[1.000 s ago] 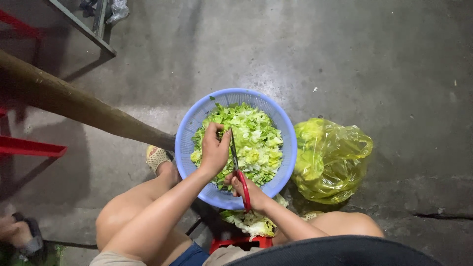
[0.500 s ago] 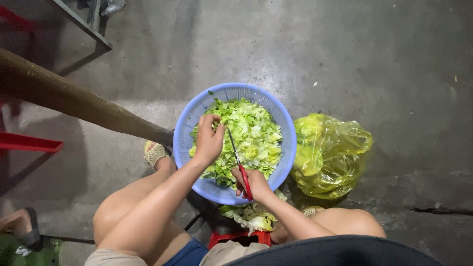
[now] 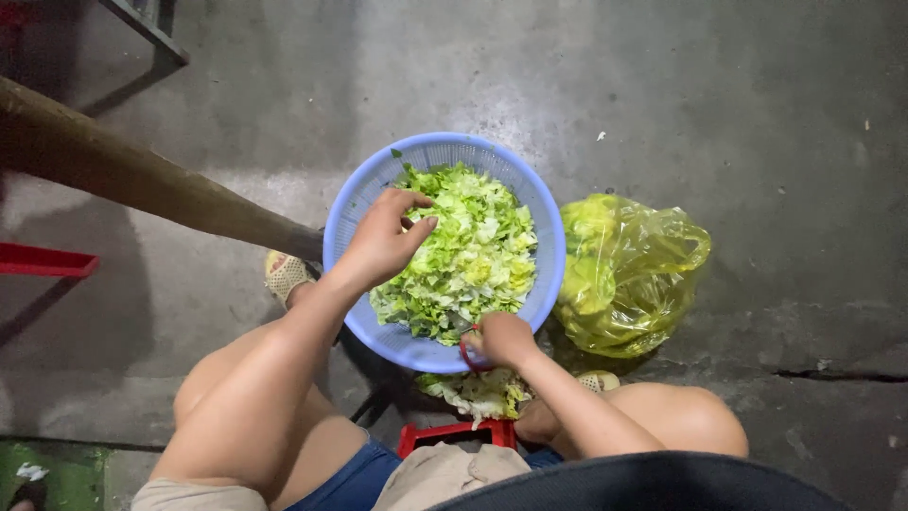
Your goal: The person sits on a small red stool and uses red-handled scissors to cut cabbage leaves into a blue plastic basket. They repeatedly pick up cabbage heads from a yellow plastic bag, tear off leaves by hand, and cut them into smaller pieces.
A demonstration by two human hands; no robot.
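A round blue basket [image 3: 544,222] on the concrete floor holds a heap of chopped green leaves [image 3: 473,255]. My left hand [image 3: 383,237] reaches into the basket from the left, fingers curled over the leaves at the heap's left side. My right hand [image 3: 501,339] rests at the basket's near rim, closed around the red handle of a knife [image 3: 466,355] whose blade is hidden. Below the basket lies a small pile of pale leaf scraps [image 3: 478,393].
A yellow plastic bag [image 3: 629,270] with greens inside sits right of the basket. A thick wooden pole [image 3: 142,180] slants in from the left. A red stool [image 3: 445,435] shows between my knees, another red piece [image 3: 43,262] at far left, and metal frame legs [image 3: 147,24] at top left.
The knife blade stood over the leaves earlier; now my right hand has drawn back to the basket's near rim. My left hand shifted left over the heap.
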